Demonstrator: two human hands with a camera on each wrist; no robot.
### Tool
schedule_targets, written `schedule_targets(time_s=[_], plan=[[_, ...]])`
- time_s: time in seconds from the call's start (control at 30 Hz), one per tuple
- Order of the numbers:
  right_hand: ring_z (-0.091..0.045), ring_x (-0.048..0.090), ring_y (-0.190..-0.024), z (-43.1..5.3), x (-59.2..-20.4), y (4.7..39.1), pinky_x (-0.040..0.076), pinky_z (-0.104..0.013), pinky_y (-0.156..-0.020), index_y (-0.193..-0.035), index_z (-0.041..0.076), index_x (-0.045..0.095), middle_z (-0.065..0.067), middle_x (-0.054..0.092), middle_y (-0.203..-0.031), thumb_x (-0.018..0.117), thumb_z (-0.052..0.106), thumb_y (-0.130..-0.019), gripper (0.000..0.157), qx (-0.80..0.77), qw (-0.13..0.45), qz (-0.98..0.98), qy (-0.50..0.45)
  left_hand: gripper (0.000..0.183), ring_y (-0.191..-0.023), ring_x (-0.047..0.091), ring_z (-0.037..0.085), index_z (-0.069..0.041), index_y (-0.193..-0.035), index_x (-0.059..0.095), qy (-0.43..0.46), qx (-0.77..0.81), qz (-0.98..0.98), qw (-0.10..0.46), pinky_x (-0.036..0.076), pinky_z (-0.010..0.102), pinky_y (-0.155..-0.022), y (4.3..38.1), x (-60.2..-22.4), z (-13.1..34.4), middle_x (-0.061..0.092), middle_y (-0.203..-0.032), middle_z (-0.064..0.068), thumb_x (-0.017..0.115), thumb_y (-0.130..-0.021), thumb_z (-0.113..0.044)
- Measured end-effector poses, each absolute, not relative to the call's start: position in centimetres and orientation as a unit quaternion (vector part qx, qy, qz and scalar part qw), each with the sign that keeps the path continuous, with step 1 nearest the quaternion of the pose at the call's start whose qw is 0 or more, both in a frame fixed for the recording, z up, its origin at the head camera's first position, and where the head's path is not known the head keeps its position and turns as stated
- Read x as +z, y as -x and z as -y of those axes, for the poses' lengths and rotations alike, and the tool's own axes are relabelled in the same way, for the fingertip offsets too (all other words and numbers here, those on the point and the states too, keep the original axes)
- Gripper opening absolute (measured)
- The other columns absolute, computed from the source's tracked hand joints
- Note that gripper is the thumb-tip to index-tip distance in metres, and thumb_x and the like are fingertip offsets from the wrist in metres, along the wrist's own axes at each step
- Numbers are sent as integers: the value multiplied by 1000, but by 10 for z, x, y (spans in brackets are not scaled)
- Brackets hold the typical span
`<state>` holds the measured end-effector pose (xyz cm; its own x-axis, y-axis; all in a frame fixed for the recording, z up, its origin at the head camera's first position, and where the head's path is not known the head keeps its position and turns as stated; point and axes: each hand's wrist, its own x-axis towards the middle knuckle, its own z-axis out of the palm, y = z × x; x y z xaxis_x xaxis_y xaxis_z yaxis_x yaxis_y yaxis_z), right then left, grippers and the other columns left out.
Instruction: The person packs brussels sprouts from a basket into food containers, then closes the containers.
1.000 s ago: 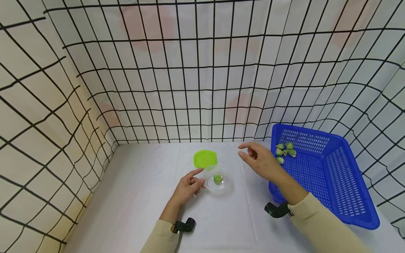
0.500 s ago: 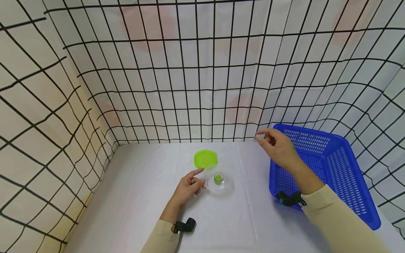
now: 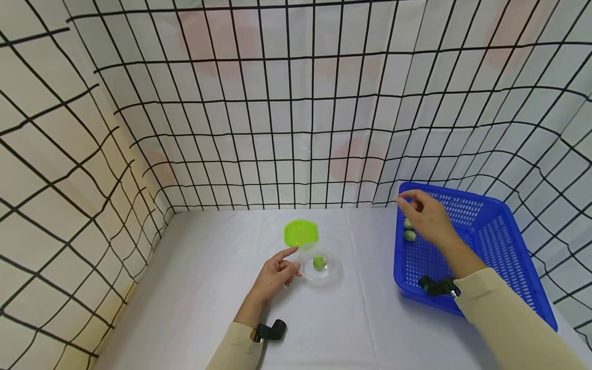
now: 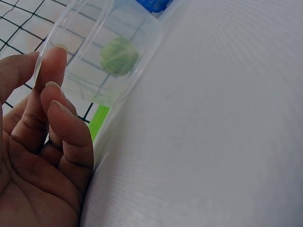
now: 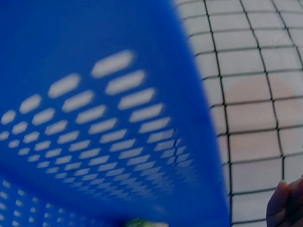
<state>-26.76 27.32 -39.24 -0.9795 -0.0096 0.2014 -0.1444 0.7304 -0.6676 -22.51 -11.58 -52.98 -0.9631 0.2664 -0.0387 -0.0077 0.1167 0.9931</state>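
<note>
1. the left hand pinches the rim of a clear plastic bowl at its left side; the other fingers are curled just outside the wall.
2. one brussels sprout lies in the bowl, on its bottom; the left wrist view shows it through the see-through wall.
3. a flat green lid lies on the white cloth just beyond the bowl, off it; from here i cannot tell whether the two touch.
4. the right hand is over the left side of a perforated blue basket, its fingers bent, thumb and index tips slightly apart, with nothing visible between them.
5. two more sprouts show in the basket, by its left wall below that hand, which blocks the view of the area behind it.
6. black netting stands behind everything.
</note>
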Motion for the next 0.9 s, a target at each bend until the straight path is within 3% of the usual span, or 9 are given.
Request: schedule_targets(time_s=[0.2, 0.63, 0.77, 0.9], plan=[[-22, 45, -80, -296, -409, 276, 37, -34, -64, -135, 8, 58, -7, 44, -96, 44, 52, -106, 54, 356, 92, 930, -15, 54, -63, 54, 8, -15, -150, 52, -82, 657, -742, 106, 48, 21, -60, 226, -531, 116, 73, -81, -6, 69, -99, -24], [-20, 44, -72, -331, -442, 287, 36, -32, -58, -132, 3, 59, -8, 47, -94, 48, 50, -106, 55, 331, 91, 939, 16, 53, -64, 54, 10, -16, -148, 54, -79, 654, -745, 105, 48, 22, -60, 226, -531, 116, 74, -81, -3, 70, -99, -24], [-19, 45, -70, -337, -447, 289, 37, -32, -56, -134, 2, 58, -10, 49, -95, 50, 48, -105, 55, 323, 58, 944, 18, 53, -64, 54, 11, -15, -149, 53, -79, 654, -745, 105, 47, 23, -60, 227, -532, 116, 73, -81, -3, 69, -99, -23], [-31, 56, -85, -344, -452, 292, 45, -38, -64, -139, -1, 53, -23, 57, -108, 52, 46, -105, 57, 317, 0, 948, 20, 53, -65, 54, 11, -16, -149, 54, -78, 654, -745, 106, 47, 22, -60, 226, -531, 116, 73, -81, -3, 69, -99, -23]])
